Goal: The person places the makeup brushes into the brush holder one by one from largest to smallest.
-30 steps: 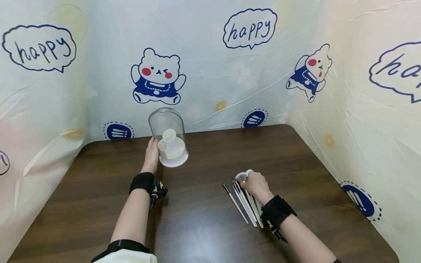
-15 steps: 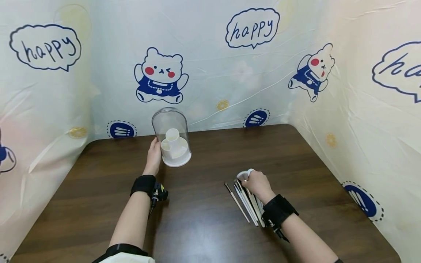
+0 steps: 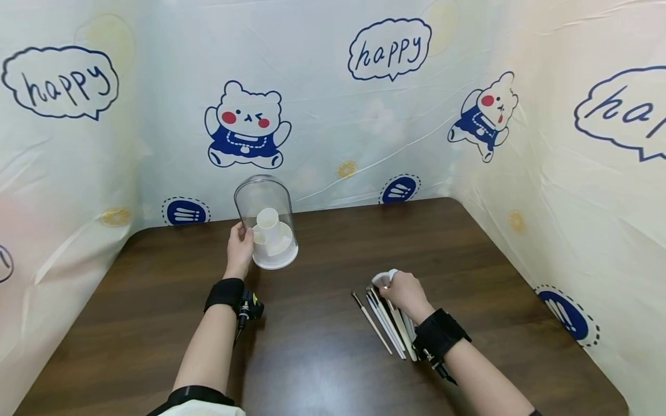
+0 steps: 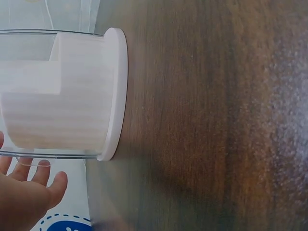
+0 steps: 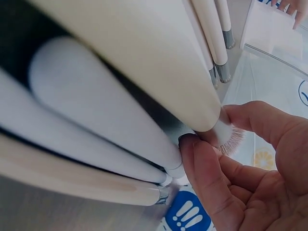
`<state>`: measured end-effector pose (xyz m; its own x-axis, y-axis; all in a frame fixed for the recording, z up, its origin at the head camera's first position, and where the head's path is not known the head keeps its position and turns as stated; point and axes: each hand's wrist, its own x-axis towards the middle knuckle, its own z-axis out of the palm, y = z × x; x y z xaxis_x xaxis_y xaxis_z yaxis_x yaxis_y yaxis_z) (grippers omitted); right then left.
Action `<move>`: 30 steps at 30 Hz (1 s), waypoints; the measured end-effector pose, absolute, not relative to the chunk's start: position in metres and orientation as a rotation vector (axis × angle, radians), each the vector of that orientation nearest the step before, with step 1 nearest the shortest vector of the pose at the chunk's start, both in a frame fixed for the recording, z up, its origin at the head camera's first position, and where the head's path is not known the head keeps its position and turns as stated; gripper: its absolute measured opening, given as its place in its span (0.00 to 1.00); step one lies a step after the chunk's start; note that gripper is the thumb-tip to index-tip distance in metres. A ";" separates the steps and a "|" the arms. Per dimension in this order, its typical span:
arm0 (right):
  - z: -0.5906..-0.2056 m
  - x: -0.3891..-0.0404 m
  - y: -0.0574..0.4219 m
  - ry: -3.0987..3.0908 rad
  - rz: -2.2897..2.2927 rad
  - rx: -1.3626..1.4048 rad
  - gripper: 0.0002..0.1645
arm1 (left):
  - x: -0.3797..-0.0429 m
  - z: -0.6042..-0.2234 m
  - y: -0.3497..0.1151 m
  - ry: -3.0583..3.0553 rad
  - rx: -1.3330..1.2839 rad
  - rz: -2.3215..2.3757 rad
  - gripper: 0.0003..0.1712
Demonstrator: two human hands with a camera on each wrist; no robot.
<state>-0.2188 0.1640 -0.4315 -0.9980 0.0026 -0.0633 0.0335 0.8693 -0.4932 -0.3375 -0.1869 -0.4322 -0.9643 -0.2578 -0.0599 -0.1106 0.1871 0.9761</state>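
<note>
A domed, clear-covered brush holder (image 3: 274, 260) stands upright at the back of the table, with white cylindrical compartments inside and a white base. Its base rim (image 4: 118, 96) appears in the left wrist view. At the holder's left side is my left hand (image 3: 239, 251), its relaxed fingers right at the clear wall. My right hand (image 3: 408, 293) pinches a makeup brush (image 5: 183, 72) with a thick pale handle, just below its bristles. Several other makeup brushes (image 3: 382, 318) lie side by side under and beside that hand. A white brush head (image 3: 382, 279) shows at its fingertips.
The dark wooden table (image 3: 312, 335) carries everything. One thin brush (image 3: 372, 323) lies a little left of the group. Printed curtains (image 3: 322, 104) enclose the back and both sides of the table.
My left hand has drawn back slightly at the holder's side, and its thumb now shows. The right hand keeps its pinch on the makeup brush. The head view shifts slightly.
</note>
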 end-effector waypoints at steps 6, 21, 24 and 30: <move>-0.431 -0.221 0.165 2.970 -0.788 0.025 0.13 | -0.337 -0.432 -0.188 -2.343 0.388 -1.856 0.31; -0.427 -0.222 0.169 2.945 -0.782 0.023 0.28 | -0.336 -0.433 -0.189 -2.394 0.364 -1.845 0.33; -0.426 -0.223 0.170 2.938 -0.792 0.028 0.29 | -0.335 -0.433 -0.189 -2.384 0.355 -1.854 0.33; -0.424 -0.224 0.171 2.905 -0.819 0.043 0.29 | -0.334 -0.432 -0.188 -2.373 0.342 -1.888 0.33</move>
<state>-0.2242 0.1715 -0.4236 -0.9920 -0.0059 -0.1260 0.0608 0.8528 -0.5187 -0.3344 -0.1883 -0.4321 -0.9709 -0.2295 -0.0686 -0.1185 0.2111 0.9703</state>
